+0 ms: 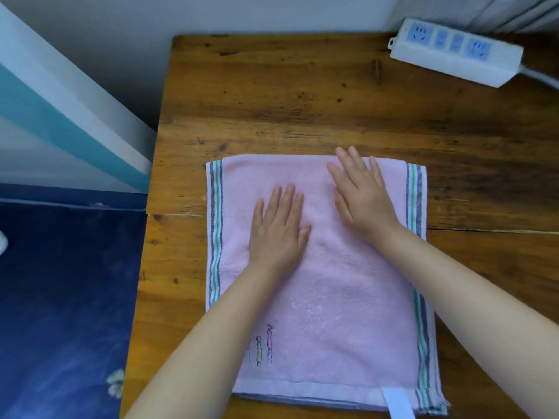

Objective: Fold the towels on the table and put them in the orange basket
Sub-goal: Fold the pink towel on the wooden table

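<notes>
We are smoothing a half-folded towel flat on the counter, with the basket nowhere in view.

The worn brown wooden counter [272, 95] carries the pink terry towel with striped side borders [338, 297], which lies doubled over in front of us, its layered hem at the near edge. Both our hands rest flat and unclenched on it, gripping nothing: the left hand [279, 231] near the middle, the right hand [361, 195] just beside it, towards the far edge. We judge the pressing stage is in hand; next we must pinch one edge and fold it across again. A white power strip [453, 52] sits well apart at the far corner. The orange basket is out of sight, so its contents are unknown.
</notes>
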`<state>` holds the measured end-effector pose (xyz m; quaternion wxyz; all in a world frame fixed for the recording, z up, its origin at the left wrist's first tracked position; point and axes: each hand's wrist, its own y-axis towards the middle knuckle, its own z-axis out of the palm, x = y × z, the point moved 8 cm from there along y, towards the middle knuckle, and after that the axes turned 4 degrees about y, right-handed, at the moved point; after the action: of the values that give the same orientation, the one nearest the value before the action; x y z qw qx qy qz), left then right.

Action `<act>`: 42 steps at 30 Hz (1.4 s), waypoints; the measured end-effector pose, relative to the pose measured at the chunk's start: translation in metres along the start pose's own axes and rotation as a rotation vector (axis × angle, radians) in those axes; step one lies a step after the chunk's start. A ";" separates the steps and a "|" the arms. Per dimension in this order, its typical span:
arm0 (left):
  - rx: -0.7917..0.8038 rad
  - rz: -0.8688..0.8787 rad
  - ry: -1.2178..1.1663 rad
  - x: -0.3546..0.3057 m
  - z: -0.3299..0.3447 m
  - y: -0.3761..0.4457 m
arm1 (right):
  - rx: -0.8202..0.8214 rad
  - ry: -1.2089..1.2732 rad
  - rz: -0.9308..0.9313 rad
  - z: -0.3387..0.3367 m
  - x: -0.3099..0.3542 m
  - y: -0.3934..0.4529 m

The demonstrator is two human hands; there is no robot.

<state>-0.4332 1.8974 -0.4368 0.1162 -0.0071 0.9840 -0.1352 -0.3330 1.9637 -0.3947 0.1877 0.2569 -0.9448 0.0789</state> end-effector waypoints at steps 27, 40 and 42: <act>-0.024 -0.018 0.062 0.047 -0.032 0.031 | 0.136 -0.026 0.186 0.004 -0.032 -0.022; 0.006 -0.127 -0.033 0.086 -0.037 0.065 | 0.325 -0.047 0.233 -0.029 -0.079 0.013; -0.028 -0.137 -0.018 0.080 -0.042 0.070 | 0.342 -0.137 0.254 -0.036 -0.076 0.020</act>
<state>-0.5198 1.9723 -0.4343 0.1154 -0.0772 0.9819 -0.1290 -0.2718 2.0246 -0.3927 0.0655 0.1684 -0.9530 0.2433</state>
